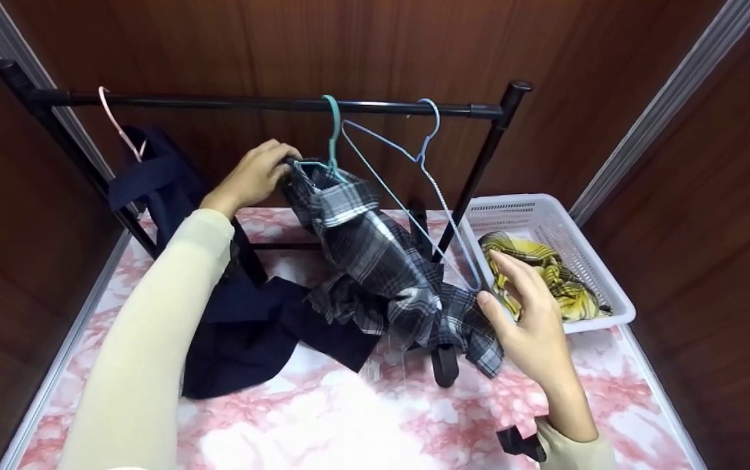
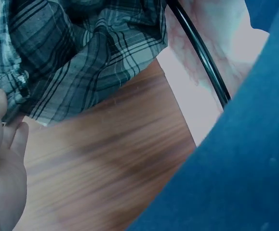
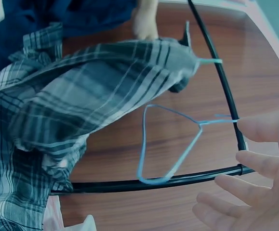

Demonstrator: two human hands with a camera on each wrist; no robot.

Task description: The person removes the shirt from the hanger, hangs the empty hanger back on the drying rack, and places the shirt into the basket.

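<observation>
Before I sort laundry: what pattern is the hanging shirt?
Grey-and-black plaid shirt, clearest in the head view.

A home laundry corner, boxed in by dark wood panelling. A black clothes rail [image 1: 264, 102] with wire hangers [image 1: 414, 189] stands on a pink marble-patterned worktop [image 1: 348, 418]. A white laundry basket [image 1: 600, 274] sits beside it.

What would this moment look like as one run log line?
left hand: grips plaid shirt at teal hanger | right hand: open, near shirt hem | blue hanger: bare on rail | basket: yellow cloth

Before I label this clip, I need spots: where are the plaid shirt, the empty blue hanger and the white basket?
plaid shirt [image 1: 381, 261], head view, mid-fabric.
empty blue hanger [image 1: 440, 196], head view, right wire.
white basket [image 1: 600, 254], head view, right wall.
</observation>
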